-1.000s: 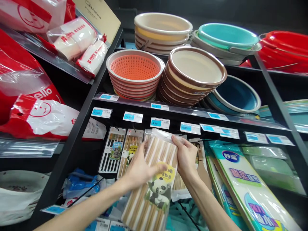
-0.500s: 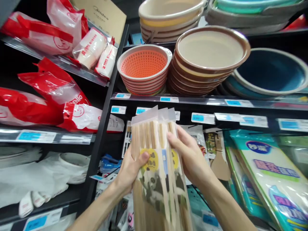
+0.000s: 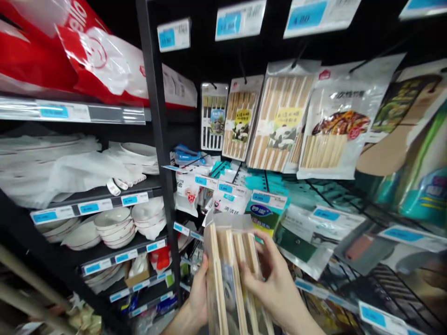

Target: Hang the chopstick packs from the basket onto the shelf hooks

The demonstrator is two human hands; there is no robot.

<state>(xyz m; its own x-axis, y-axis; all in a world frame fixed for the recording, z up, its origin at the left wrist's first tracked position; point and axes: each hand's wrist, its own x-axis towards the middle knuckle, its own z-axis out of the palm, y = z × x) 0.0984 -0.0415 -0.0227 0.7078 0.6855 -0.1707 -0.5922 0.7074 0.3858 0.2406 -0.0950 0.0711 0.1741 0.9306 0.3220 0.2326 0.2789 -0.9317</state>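
Observation:
Several clear packs of wooden chopsticks (image 3: pixel 228 274) stand upright, stacked face to back, between my two hands at the lower middle. My left hand (image 3: pixel 198 295) presses on their left side, its thumb along the edge. My right hand (image 3: pixel 270 284) grips the right side, with the thumb on the pack edges and the fingers behind. Matching panda-printed chopstick packs (image 3: pixel 281 118) hang from hooks above, apart from my hands. Behind the held packs hangs a green and yellow packet (image 3: pixel 267 211). The bottom of the held packs is cut off by the frame.
A bag of bamboo skewers (image 3: pixel 330 125) and a wooden spatula (image 3: pixel 387 151) hang at the upper right. To the left, beyond a black shelf post (image 3: pixel 159 116), are stacked bowls (image 3: pixel 115 223) and red-and-white bags (image 3: pixel 101 56). Price tags (image 3: pixel 240 21) line the shelf edges.
The view has tilted down, bringing the hanging packs and lower shelves into sight; the basins are gone. The held chopstick packs have turned, so their edges now face me.

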